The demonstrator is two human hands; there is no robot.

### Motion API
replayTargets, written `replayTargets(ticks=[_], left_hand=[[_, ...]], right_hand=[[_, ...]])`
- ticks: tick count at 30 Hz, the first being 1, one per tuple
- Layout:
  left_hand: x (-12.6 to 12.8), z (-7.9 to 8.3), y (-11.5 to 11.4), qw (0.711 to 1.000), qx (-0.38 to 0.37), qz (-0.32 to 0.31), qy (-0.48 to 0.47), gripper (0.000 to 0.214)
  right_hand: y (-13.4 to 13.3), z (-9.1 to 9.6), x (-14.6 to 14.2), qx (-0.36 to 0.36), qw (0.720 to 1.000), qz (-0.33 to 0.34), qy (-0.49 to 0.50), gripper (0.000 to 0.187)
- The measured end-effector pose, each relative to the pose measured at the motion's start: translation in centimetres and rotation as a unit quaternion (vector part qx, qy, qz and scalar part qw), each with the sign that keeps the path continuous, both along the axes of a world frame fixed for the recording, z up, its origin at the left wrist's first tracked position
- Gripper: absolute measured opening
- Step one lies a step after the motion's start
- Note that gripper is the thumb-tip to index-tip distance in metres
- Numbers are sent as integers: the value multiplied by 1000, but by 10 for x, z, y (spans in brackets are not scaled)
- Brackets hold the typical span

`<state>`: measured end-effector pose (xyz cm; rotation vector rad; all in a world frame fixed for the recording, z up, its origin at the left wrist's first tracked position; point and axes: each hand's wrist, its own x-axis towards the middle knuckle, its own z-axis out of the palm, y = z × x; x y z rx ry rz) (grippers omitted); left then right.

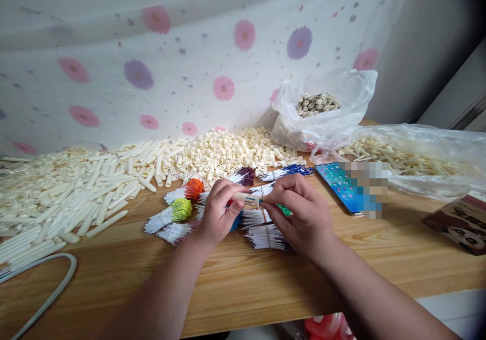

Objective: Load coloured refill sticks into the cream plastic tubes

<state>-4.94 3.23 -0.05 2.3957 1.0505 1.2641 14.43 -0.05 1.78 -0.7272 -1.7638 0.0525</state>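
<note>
Flowered cloth (190, 51) hangs behind a wooden bench (228, 289), and two bare hands meet above its middle. Between them is a cream pen barrel (246, 198), lifted off the wood, its long axis running nearly left to right with a slight dip toward the right. The left hand (218, 211) grips the plain end between thumb and fingers. The right hand (301, 211) pinches at the slotted end; whether it holds a small part there as well is too small to tell. Both hands touch the barrel, so neither is nearer.

Just beyond and below lie bundles of white refills: an orange-tipped bundle (182, 191) and a yellow-green one (169, 216) by the left hand, a banded bundle (266, 236) by the right. Farther back is a heap of short cream sleeves (231, 152), with long cream tubes (102, 193) to the left. Rightward are a phone (334, 180), a white plastic bag (294, 129) of parts, a clear bag (440, 140) and, at the edge, a box (461, 223).
</note>
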Motion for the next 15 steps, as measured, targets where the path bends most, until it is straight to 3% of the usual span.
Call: replayTargets(ticks=[9, 15], left_hand=[[3, -2, -4, 994, 79, 81, 4, 32], [4, -1, -6, 984, 112, 136, 10, 30]], right_hand=[[3, -2, -4, -68, 996, 24, 46, 10], [6, -9, -12, -167, 975, 58, 133, 9]])
